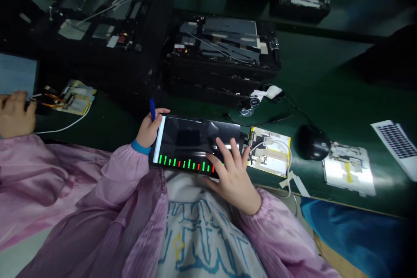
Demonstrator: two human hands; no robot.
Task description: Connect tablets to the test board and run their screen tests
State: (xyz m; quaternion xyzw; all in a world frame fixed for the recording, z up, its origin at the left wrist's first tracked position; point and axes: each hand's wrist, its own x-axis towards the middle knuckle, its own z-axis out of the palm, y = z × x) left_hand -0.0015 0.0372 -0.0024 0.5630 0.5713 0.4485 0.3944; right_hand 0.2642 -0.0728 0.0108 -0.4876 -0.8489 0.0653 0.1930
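Observation:
A black display panel (190, 137) is lit, with a white strip at its left edge and a row of green and red bars along the bottom. My left hand (148, 132) grips the panel's left edge, and a blue pen (152, 108) sticks up from behind its fingers. Over the panel's right part, my right hand (236, 180) has its fingers spread; whether the fingertips touch the glass I cannot tell. Just right of the panel lies an opened device board (273, 154) with yellow edges and a white cable (289, 169).
Black trays of panels (228, 37) stand behind. A black mouse (312, 142), a metal-backed board (350, 171) and a white sheet with dark marks (395, 147) lie to the right. At left, a co-worker's hand (18, 115) rests by another screen (18, 74) and board (76, 97).

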